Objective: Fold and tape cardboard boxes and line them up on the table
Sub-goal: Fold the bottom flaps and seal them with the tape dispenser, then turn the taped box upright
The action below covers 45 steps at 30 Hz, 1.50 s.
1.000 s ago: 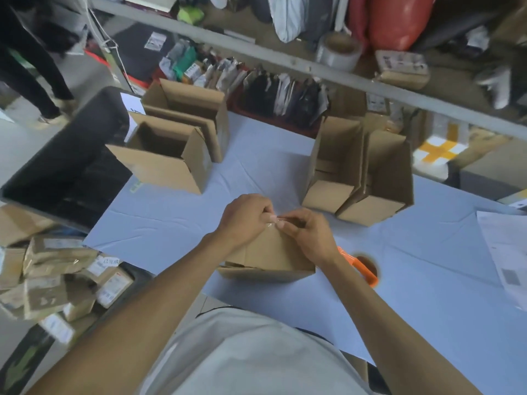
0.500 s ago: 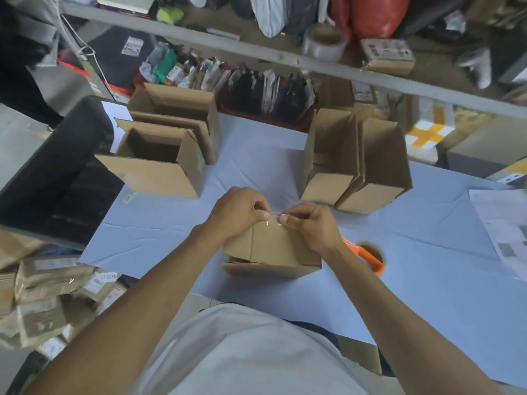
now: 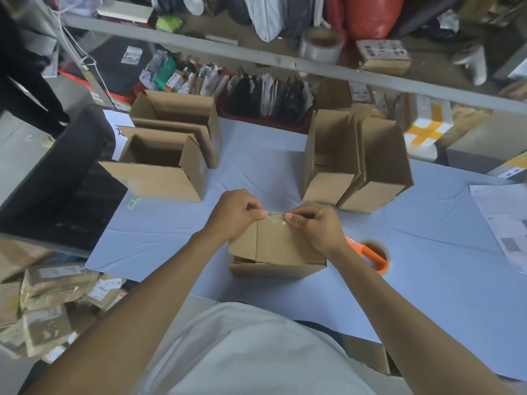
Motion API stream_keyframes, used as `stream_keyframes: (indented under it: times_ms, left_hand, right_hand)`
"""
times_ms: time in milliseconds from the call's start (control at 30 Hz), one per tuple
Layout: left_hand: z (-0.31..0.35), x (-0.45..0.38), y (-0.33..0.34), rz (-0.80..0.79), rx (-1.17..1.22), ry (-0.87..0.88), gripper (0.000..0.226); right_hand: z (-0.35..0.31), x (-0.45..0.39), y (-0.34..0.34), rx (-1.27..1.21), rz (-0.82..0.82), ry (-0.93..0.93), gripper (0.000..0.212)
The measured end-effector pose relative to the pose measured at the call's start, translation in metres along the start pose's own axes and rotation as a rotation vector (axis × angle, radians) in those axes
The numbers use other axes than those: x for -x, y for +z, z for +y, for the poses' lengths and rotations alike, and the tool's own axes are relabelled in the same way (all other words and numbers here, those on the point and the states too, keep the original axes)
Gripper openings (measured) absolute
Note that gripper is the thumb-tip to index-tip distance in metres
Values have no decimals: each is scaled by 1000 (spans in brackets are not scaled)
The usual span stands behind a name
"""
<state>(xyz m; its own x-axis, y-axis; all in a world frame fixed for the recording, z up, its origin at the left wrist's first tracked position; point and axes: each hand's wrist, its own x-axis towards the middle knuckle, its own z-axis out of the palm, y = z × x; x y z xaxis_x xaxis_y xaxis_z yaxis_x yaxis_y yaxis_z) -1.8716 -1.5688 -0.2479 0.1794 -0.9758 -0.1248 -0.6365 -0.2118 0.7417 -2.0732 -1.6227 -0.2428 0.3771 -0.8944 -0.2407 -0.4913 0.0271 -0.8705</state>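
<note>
Small brown cardboard box (image 3: pixel 276 246) at table centre, flaps closed. Left hand (image 3: pixel 236 213) and right hand (image 3: pixel 316 225) each pinch clear tape (image 3: pixel 275 219) at the far edge, likely pressing it over the seam. Orange tape dispenser (image 3: pixel 370 256) at 3 o'clock; open boxes at 11 and 1.

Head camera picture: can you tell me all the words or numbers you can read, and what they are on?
"已完成": on a white label on a taped parcel in the pile at lower left.
Printing on the paper sheet at the table's right edge: too blurred to read.
Labels on the shelf parcel: too small to read.
</note>
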Motion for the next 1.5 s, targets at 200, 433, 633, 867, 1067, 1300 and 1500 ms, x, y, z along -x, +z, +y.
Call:
stream_keyframes:
  times_ms: [200,433,633,867,1067,1300,1500]
  left_hand:
    - [2,-5,-2,28,75,-13,3]
    - [-1,-3,-6,196,429,-161,16]
    - [-18,31,9,99,738,-583,61]
    - [-7,49,8,251,554,-351,44]
    - [-18,53,-6,261,225,-222,24]
    - [-62,83,-36,160,173,-254,29]
    - [-108,118,-81,147,149,-239,25]
  right_hand:
    - [-5,12,0,737,-172,-553,77]
    - [-1,17,-10,782,-115,-478,83]
    - [9,14,-48,180,-124,-210,82]
    - [36,15,-31,17,-144,-127,78]
    - [37,-4,-9,219,-215,-162,52]
    - [21,4,41,246,-239,-151,44]
    - [-7,26,110,230,-221,-171,35]
